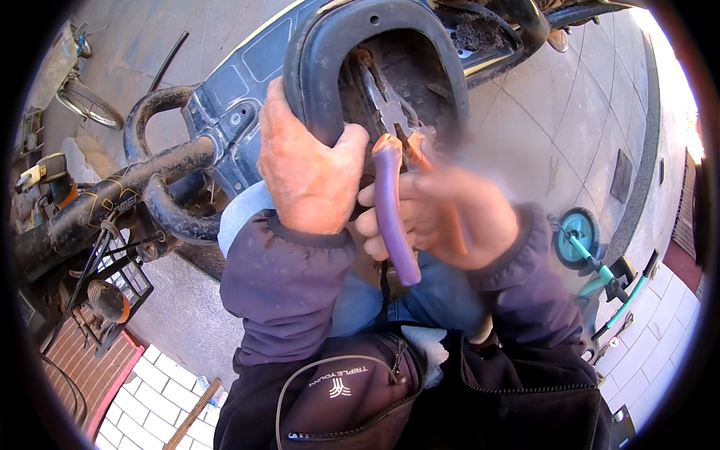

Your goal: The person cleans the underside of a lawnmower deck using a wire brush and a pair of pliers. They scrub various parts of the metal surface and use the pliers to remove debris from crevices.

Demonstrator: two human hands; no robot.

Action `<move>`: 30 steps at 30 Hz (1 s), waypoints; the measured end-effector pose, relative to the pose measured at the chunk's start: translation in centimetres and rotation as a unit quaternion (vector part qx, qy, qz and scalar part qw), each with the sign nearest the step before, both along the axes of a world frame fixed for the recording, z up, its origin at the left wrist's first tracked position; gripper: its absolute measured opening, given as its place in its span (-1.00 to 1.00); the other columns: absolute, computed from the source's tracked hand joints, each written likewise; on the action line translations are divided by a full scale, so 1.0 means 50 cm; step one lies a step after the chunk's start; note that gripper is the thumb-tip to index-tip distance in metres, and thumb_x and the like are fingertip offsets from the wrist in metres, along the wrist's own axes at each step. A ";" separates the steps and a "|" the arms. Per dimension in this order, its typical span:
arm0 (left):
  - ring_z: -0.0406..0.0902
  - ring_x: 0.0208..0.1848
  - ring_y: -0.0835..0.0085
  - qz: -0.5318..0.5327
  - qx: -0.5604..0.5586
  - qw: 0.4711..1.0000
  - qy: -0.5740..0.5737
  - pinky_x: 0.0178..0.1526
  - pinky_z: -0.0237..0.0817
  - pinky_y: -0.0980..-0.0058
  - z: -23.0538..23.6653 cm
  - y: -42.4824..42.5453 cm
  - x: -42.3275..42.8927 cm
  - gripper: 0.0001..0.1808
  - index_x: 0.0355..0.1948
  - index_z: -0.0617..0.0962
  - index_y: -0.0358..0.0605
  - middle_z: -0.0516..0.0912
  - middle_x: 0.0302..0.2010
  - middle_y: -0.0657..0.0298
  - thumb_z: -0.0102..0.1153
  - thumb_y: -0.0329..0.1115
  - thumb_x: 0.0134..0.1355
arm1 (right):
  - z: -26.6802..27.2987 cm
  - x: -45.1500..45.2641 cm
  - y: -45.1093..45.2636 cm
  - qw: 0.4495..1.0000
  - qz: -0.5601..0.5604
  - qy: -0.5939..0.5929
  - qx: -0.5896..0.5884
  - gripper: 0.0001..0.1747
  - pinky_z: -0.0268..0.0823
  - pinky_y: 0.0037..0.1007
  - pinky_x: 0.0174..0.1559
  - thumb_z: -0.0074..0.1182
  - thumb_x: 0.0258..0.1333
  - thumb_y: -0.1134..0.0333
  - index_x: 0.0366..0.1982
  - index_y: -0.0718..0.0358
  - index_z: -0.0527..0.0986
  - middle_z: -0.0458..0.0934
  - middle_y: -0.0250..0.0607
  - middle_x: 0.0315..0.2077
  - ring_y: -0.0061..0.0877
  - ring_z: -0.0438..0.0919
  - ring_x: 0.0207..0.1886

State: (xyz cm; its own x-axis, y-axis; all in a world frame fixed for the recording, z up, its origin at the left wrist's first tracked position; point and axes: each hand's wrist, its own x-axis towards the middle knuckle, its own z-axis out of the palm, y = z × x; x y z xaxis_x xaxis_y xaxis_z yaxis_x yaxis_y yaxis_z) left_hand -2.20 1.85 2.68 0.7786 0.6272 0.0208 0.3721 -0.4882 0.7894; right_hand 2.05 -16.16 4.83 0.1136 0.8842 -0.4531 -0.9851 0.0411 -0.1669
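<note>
My left hand point(312, 166) grips the lower left side of a black U-shaped housing point(320, 62) on a dark vehicle frame, thumb at its edge. My right hand point(444, 216), blurred, is around the handles of metal pliers point(392, 115), one handle purple and the other orange. The pliers reach up into the hollow of the housing, their tip at a rusty bolt or nut point(363, 56). Whether the jaws are closed on it, I cannot tell.
A black tubular frame point(129, 180) with cables and lamps stands at the left. Behind it is a bicycle wheel point(90, 104). A teal child's scooter point(588, 253) lies at the right near a kerb. A wooden stick point(194, 413) is at the lower left.
</note>
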 end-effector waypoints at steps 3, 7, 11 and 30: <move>0.54 0.07 -0.12 -0.004 0.006 1.000 -0.002 0.15 0.37 0.09 -0.001 0.002 0.000 -0.24 0.22 0.39 -0.29 0.55 0.01 -0.13 0.34 -0.39 -0.07 | -0.010 -0.001 -0.003 0.998 -0.011 0.041 0.052 -0.29 0.37 -0.06 0.26 -0.11 0.34 0.06 0.28 0.51 0.33 0.52 0.18 0.17 -0.05 0.54 0.21; 0.54 0.06 -0.12 -0.017 0.001 0.999 -0.028 0.14 0.37 0.08 -0.010 0.008 0.001 -0.26 0.20 0.40 -0.29 0.56 0.00 -0.12 0.33 -0.39 -0.08 | -0.016 -0.004 -0.001 0.992 -0.035 0.079 0.095 -0.27 0.32 0.10 0.28 -0.15 0.35 0.04 0.35 0.45 0.26 0.40 0.19 0.28 0.06 0.47 0.27; 0.54 0.05 -0.13 -0.008 -0.007 1.000 0.002 0.14 0.37 0.07 0.004 0.001 0.001 -0.27 0.19 0.41 -0.29 0.56 -0.02 -0.12 0.33 -0.39 -0.08 | -0.013 -0.013 0.003 0.974 -0.105 0.158 0.126 -0.24 0.37 0.18 0.21 -0.15 0.38 0.01 0.40 0.39 0.17 0.35 0.18 0.30 0.11 0.45 0.26; 0.53 0.09 -0.12 0.001 0.006 1.000 0.012 0.17 0.35 0.09 0.010 -0.003 0.001 -0.30 0.17 0.43 -0.31 0.57 0.01 -0.13 0.32 -0.39 -0.06 | -0.017 -0.020 -0.002 0.987 -0.106 0.094 0.079 -0.48 0.55 -0.18 -0.11 -0.10 0.47 0.05 0.24 0.27 0.34 0.56 0.01 0.05 -0.17 0.63 -0.04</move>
